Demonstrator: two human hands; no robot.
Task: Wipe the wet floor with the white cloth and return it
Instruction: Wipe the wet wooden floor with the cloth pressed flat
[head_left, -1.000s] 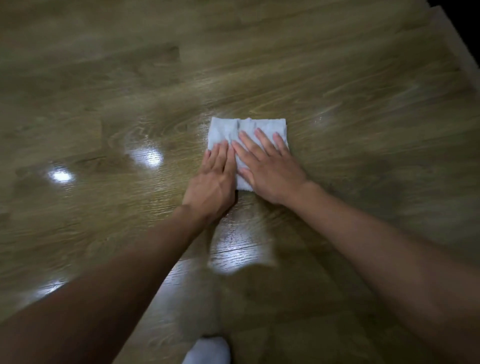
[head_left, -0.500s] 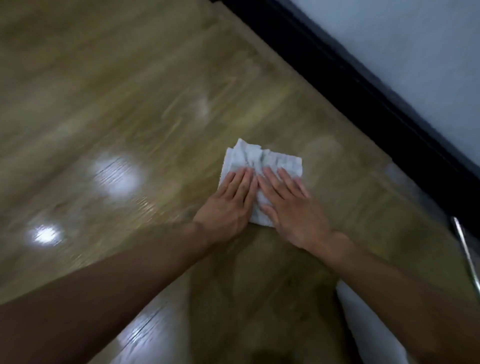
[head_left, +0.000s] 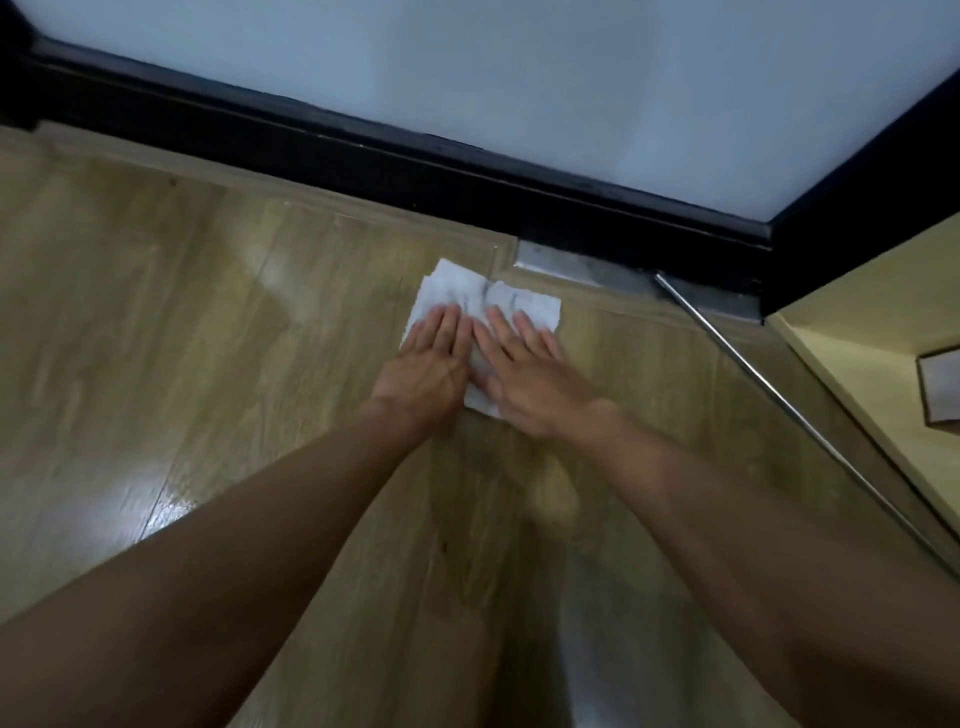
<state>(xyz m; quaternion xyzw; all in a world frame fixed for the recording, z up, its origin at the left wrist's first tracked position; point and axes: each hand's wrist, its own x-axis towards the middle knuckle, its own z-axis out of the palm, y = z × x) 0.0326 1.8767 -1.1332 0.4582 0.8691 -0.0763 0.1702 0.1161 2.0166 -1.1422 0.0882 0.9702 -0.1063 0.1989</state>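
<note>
Two hands on one rag, basically. The left hand (head_left: 426, 374) and the right hand (head_left: 524, 384) lie flat, side by side, on the small white folded cloth (head_left: 483, 299), fingers straight and pointing away from the body, palms down. Nothing is gripped or pinched, it's pure pressing. I reckon that's the point: flat palms spread the weight over the whole cloth, so it soaks and drags evenly instead of bunching up. Both arms are stretched well out in front, which fits someone leaning into it.

The cloth sits on the light wood-grain plank floor (head_left: 208, 338), close to the black skirting board (head_left: 415, 171) under the pale wall (head_left: 519, 78), and just short of the grey metal threshold plate (head_left: 571, 262). Its far edge is a bit rumpled and shows grey smudges, so it looks like it's lifting dirt as well as water. A thin silver metal rail (head_left: 779, 395) runs off diagonally to the right, apart from the hands.

There's a shiny patch (head_left: 156, 509) on the planks by the left forearm, and I can't tell if that's water or just a lamp reflecting. My guess is mid-wipe, right at the edge of the room, with the returning part not yet done. I'd watch that the cloth's loose corner doesn't snag on that metal plate.
</note>
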